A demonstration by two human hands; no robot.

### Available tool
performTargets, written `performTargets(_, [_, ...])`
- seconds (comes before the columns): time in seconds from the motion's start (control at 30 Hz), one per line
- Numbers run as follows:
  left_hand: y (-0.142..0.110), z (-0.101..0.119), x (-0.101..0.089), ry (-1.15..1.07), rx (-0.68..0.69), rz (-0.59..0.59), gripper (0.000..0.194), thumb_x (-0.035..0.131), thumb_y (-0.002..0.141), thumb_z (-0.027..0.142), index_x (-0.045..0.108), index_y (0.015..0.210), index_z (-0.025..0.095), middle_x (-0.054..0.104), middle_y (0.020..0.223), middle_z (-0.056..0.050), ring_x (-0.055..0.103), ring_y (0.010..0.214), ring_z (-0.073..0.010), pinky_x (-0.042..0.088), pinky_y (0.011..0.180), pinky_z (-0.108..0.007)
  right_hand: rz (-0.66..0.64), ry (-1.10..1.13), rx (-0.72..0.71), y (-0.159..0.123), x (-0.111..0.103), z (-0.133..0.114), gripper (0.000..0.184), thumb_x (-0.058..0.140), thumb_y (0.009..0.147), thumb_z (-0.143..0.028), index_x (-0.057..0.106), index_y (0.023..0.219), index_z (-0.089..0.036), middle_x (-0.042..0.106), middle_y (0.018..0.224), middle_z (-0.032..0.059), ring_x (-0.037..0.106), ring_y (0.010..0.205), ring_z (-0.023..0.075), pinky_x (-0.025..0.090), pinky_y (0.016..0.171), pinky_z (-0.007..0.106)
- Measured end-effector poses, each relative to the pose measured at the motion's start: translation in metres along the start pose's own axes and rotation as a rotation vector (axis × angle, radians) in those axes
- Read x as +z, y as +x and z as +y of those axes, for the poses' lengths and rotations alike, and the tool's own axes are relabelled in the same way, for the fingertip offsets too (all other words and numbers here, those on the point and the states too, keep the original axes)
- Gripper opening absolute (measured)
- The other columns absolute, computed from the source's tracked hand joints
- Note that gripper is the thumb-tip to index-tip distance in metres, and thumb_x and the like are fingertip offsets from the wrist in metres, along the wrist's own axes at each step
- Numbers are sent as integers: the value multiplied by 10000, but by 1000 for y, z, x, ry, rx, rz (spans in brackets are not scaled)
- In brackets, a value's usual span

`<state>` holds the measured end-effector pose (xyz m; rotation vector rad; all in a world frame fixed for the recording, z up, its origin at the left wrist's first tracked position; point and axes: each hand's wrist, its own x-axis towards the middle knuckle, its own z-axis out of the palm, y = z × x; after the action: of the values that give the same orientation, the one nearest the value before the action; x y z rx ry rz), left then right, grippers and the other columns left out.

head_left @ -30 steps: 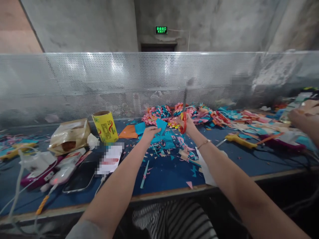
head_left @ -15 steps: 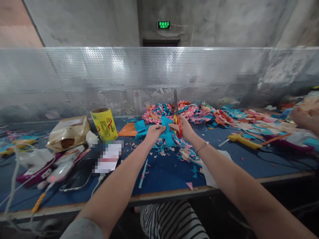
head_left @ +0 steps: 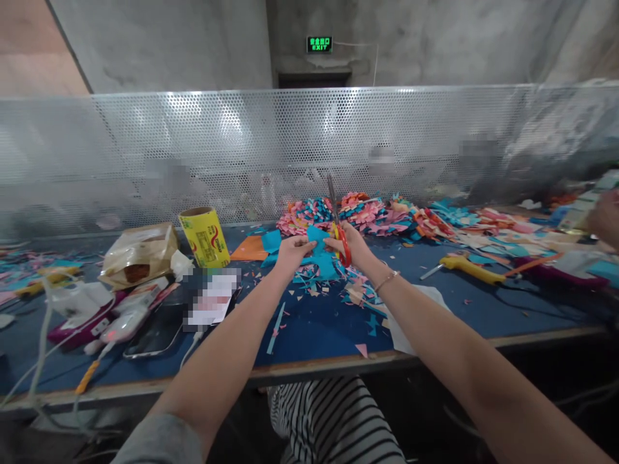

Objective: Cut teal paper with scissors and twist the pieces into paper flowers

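Observation:
My left hand [head_left: 294,250] pinches the left edge of a small blue paper piece [head_left: 318,237] above the table. My right hand [head_left: 352,246] is closed around the red and yellow handles of a pair of scissors [head_left: 332,196], whose blades point up and away from me. The right thumb and a finger also touch the paper's right side. Just beneath the hands lie blue scraps [head_left: 323,267] and small cuttings. Farther back is a heap of pink and blue cut paper [head_left: 309,216]. Left of the hands is an orange sheet [head_left: 249,248].
A yellow cardboard tube [head_left: 206,238], a paper bag [head_left: 140,254], phones [head_left: 157,332] and cables stand or lie on the left. To the right is a yellow glue gun [head_left: 471,270]. A co-worker's hand [head_left: 604,216] shows at the right edge. A perforated metal panel [head_left: 232,154] closes the back.
The scissors have tilted slightly left, and both hands have shifted a little. The paper is still held between them. At the right edge, the co-worker's hand has moved outward.

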<state>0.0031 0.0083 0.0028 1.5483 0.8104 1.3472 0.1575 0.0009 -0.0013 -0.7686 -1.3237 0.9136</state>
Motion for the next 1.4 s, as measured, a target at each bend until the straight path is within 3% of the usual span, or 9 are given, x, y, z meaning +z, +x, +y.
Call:
performTargets(0.27, [3,0,-3,19,4,32,337,731,500,407,519,495,145,452,438,41,404,449,-65,336,477,-221,8,-11,14,5,4,4,600,817,388,-338,341,741,-241,516,569,-106,546,455,101,533,492,293])
performTargets(0.47, [2,4,0,-4,-44,64,310,729,494,406,564,520,145,503,455,31,445,467,-80,380,507,-236,25,-66,-10,3,3,4,540,783,444,-316,341,743,-239,490,562,-100,540,493,102,525,517,287])
performTargets(0.73, [2,3,-3,-56,4,118,230,697,525,342,575,547,148,490,459,41,461,474,-85,410,520,-238,2,-58,-21,-3,8,-1,486,765,466,-221,359,734,-239,426,558,-102,516,514,98,548,573,316])
performTargets(1.03, [4,1,-1,-246,-131,176,229,729,443,285,581,547,145,482,473,36,450,497,-78,391,513,-232,-47,-50,10,-5,10,0,471,764,477,-232,377,747,-232,451,585,-104,550,502,99,560,603,342])
performTargets(1.23, [0,5,0,-292,-56,180,186,712,471,260,576,538,151,485,487,35,438,498,-73,377,507,-224,-64,-58,30,-8,10,-3,493,782,462,-269,402,773,-228,485,610,-101,580,510,106,559,609,334])
performTargets(1.4, [-4,7,2,-282,15,250,170,665,510,257,529,492,156,454,472,41,431,503,-72,381,519,-220,-93,-34,45,-10,12,-4,504,790,464,-292,412,790,-224,526,600,-89,610,526,134,545,561,309])
